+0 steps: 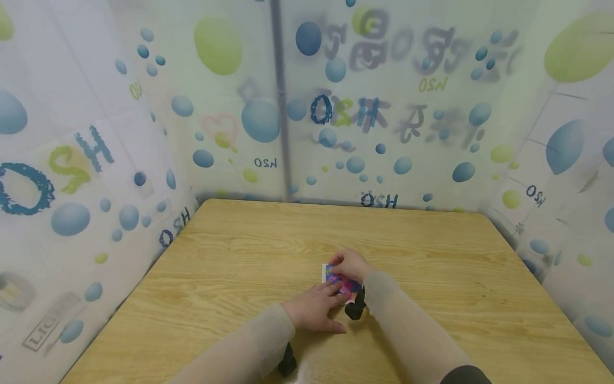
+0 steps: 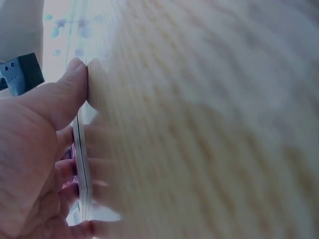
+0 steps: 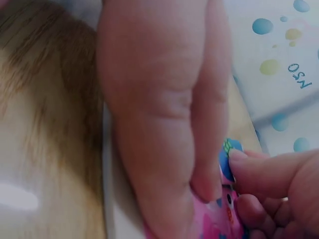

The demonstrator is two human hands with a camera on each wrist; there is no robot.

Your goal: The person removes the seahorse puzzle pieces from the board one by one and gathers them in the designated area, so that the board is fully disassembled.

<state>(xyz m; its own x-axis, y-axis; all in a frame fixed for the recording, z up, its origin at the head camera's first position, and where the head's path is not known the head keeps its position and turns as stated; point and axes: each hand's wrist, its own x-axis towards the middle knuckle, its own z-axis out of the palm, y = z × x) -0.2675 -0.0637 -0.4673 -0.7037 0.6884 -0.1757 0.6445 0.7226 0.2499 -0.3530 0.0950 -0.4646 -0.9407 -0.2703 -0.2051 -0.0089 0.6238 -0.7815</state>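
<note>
Nearest, here's my left hand, fingers spread on the flat pink-and-blue picture board with a pale border, near the middle of the yellowish wooden table; press unevenly and it could skid. Just beyond, my right hand pinches a thin blue piece with green marks; a hasty tug might bend it. The board's visible strip slants near right to far left; its long axis, under my hands, I can't tell.
</note>
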